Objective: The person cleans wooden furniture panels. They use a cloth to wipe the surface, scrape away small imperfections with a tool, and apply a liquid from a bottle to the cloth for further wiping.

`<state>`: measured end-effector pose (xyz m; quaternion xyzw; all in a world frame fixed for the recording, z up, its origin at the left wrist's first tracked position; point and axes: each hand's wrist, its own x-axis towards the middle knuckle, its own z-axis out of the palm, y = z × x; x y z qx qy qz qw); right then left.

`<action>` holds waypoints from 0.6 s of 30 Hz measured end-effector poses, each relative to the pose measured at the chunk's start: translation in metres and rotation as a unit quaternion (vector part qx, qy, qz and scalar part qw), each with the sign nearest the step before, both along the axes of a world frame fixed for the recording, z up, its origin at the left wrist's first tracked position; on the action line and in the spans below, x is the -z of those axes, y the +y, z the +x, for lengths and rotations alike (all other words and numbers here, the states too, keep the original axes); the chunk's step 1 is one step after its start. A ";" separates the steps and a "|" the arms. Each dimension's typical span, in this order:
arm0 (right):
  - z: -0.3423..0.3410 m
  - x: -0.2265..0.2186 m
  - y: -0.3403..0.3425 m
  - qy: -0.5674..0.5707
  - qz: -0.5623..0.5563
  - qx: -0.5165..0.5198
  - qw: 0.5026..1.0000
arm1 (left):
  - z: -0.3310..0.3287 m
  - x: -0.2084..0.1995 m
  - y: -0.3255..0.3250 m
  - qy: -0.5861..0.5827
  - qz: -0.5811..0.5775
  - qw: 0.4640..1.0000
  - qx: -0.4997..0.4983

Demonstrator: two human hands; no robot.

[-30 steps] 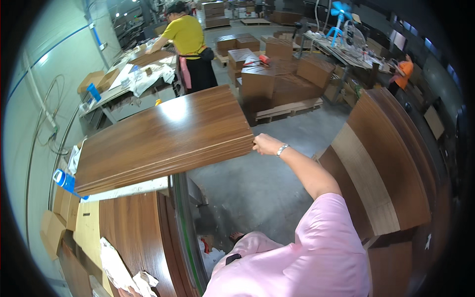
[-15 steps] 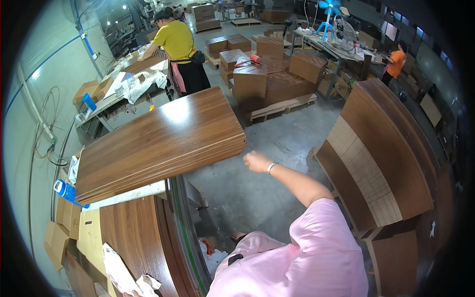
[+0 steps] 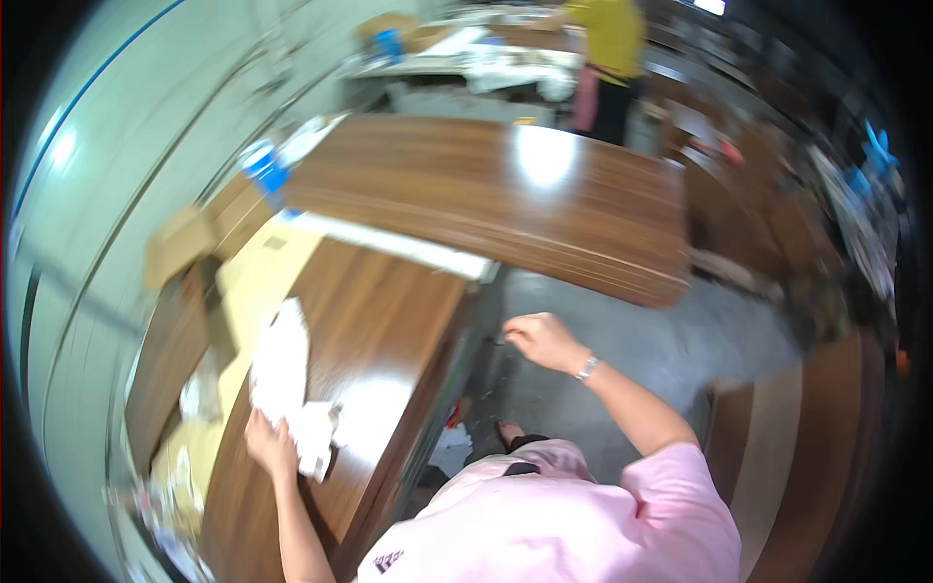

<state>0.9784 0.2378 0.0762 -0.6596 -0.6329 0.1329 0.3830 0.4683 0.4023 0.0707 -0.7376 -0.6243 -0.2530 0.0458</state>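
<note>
bare left hand (image 3: pixel 271 447) is over the left edge of the near wood-grain panel (image 3: pixel 379 301), fingers against the lower end of a crumpled white cloth (image 3: pixel 280 364); blur hides whether they grip or merely touch it. the right hand (image 3: pixel 546 342) hangs off the panel's right side, above the floor, fingers curled inward; whether they enclose anything small cannot be told. the cloth lies on the panel's left part, probably to stay within reach. beyond the panel, a stack of brown boards (image 3: pixel 486 194) juts past a white bench edge (image 3: pixel 398 248), perhaps leaving one end easy to get at. panel and stack look glossy, flat and streaked, with layered edges on the stack; the cloth seems soft and matte. beyond the panel's far left corner are a blue-and-white container (image 3: pixel 267 177) and an open cardboard box (image 3: pixel 180 243).
</note>
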 end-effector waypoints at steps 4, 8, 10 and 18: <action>-0.032 -0.034 0.052 0.045 0.028 -0.031 0.998 | 0.009 -0.010 0.005 -0.009 0.022 1.000 0.009; -0.083 -0.050 0.112 0.035 0.057 -0.132 0.989 | -0.006 -0.022 -0.008 -0.073 0.092 0.993 -0.018; -0.115 -0.052 0.133 0.031 0.030 -0.196 0.980 | -0.015 -0.021 -0.021 -0.132 0.102 0.984 -0.056; -0.253 -0.055 0.168 -0.039 -0.005 -0.475 0.879 | 0.066 -0.022 -0.085 -0.128 0.120 0.980 -0.098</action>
